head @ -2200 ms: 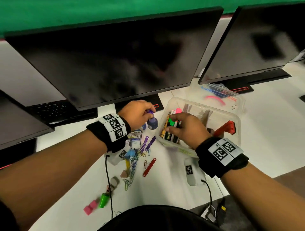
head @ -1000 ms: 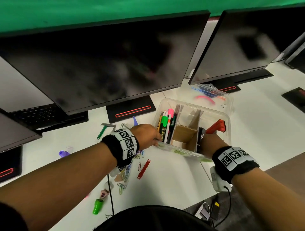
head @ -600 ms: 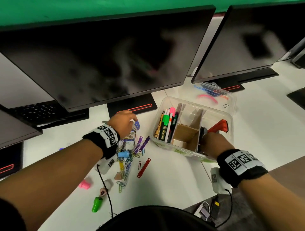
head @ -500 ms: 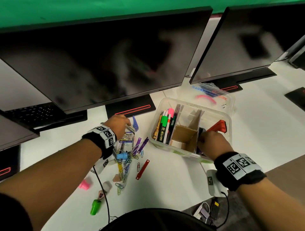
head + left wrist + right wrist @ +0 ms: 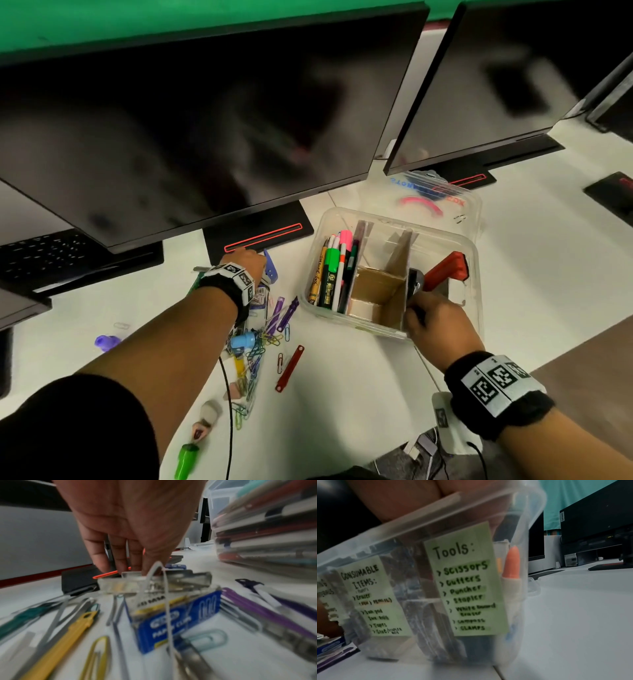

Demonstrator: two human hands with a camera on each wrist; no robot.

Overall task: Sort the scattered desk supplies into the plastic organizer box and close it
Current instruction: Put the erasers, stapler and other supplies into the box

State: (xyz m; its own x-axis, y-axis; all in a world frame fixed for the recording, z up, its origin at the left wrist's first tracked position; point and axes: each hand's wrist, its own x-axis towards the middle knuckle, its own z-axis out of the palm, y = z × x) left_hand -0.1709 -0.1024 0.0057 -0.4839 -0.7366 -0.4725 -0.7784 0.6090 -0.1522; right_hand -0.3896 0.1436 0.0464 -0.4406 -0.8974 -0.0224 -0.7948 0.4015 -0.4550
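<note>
The clear plastic organizer box (image 5: 376, 219) stands open on the white desk, with pens and markers (image 5: 334, 270) in its left compartment and a red tool (image 5: 445, 270) at the right. My right hand (image 5: 435, 318) grips its front rim by the cardboard divider; through the wall (image 5: 419, 524) its fingers show inside, above the "Tools" label (image 5: 464, 580). My left hand (image 5: 245, 262) reaches to the back of the supply pile, beside a blue piece (image 5: 270, 267). Its straight fingers (image 5: 120, 561) touch a silver metal piece (image 5: 180, 581) behind a blue paper clip box (image 5: 175, 618).
The box lid (image 5: 428, 195) lies behind the box under the right monitor. Loose paper clips (image 5: 257, 349), a red strip (image 5: 289, 368), a green cap (image 5: 186, 459) and a purple piece (image 5: 106, 342) lie on the desk. A monitor base (image 5: 260, 233) sits just beyond my left hand.
A second ago both hands held the box front. My left hand has since let go and reached left and back to the pile's far end; my right hand stays on the rim.
</note>
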